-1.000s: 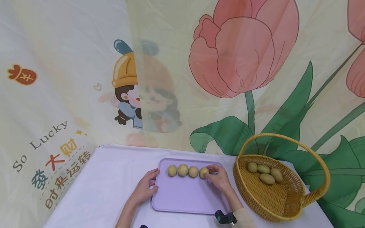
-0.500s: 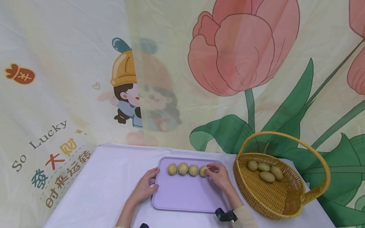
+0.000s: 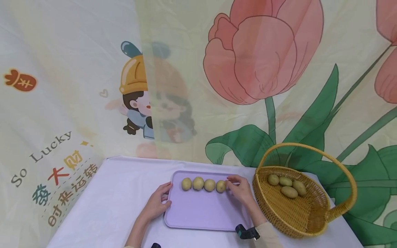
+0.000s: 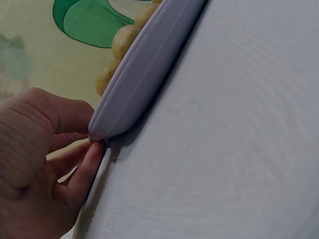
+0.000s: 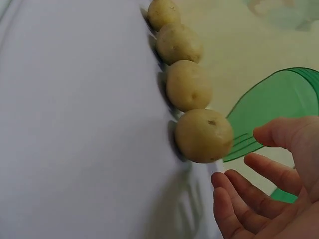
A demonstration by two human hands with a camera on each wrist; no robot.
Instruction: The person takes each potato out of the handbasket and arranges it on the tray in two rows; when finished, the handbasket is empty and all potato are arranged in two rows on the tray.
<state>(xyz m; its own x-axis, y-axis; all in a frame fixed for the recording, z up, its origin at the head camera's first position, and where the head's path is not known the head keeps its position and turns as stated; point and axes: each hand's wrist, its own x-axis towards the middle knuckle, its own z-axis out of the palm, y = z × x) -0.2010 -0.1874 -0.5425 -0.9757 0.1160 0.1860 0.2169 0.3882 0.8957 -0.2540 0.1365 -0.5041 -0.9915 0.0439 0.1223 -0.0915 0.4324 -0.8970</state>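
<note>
Several round potatoes point(image 3: 209, 185) lie in a row along the far part of a lilac tray point(image 3: 201, 213). My left hand point(image 3: 156, 203) holds the tray's left edge; in the left wrist view its thumb and fingers point(image 4: 92, 157) meet at the rim. At the row's right end, my right hand point(image 3: 240, 191) hovers beside the last potato point(image 5: 204, 135). The right wrist view shows a gap between that potato and the parted, loosely bent fingers point(image 5: 274, 174), with nothing held.
A wicker basket point(image 3: 263, 206) with a tall arched handle stands right of the tray, with several longer potatoes point(image 3: 289, 192) inside. White cloth point(image 3: 108, 206) covers the table. A printed curtain point(image 3: 173, 34) hangs right behind it.
My right hand has let go of the rightmost potato and drawn slightly to the right. The left hand has stayed at the tray's edge.
</note>
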